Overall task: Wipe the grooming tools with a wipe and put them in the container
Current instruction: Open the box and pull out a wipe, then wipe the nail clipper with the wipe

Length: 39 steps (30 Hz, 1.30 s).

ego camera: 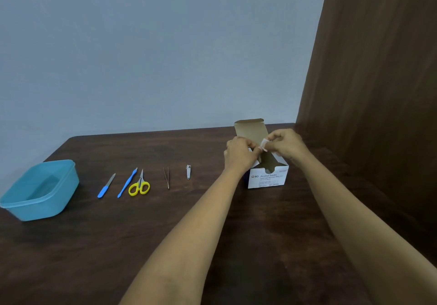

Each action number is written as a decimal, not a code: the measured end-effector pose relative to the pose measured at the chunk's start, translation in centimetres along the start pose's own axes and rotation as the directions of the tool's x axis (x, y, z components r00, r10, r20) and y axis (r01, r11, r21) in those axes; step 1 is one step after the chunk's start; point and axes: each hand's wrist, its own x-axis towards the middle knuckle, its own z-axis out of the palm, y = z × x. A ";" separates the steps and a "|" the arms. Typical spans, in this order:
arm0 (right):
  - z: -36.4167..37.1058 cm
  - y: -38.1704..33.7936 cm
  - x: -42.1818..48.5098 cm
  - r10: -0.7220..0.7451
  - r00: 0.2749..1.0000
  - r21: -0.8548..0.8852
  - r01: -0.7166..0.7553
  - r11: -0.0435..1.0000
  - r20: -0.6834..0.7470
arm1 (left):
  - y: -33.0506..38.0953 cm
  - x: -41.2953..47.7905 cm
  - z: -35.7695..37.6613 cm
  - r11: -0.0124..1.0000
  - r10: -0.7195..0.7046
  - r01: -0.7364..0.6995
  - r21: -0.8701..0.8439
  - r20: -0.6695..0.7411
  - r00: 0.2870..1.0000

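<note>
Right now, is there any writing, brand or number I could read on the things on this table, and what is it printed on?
"BD", on the front of the white box, beside a small round logo.
"Alcohol Swabs", on the same front, to the right of the brand.
The smaller lines beneath, and the print along the box's bottom edge, are too small and blurred to read.
The small packet held between both hands shows no legible print.
The blue container and the tools carry no visible text.

On my bench [212,233], left to right — container [40,190], file [106,185], pusher [127,183], scissors [140,184], tweezers [166,177], clipper [188,172], then swab box [268,174] — wall [153,56] behind.
</note>
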 end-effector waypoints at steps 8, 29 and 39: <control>-0.2 -1.0 -0.4 0.043 0.989 0.193 -0.015 0.981 -0.140 | -0.1 -0.5 0.1 0.997 -0.044 0.046 -0.066 0.024 0.999; 13.9 -4.7 -8.3 0.095 0.995 0.592 -0.058 0.804 -0.033 | -8.4 -6.3 -9.5 0.856 -0.434 0.472 0.213 -0.204 0.878; 15.5 -2.8 -8.7 0.154 0.987 0.618 -0.096 0.780 -0.041 | -7.6 -5.0 -9.0 0.820 -0.371 0.410 0.399 -0.173 0.912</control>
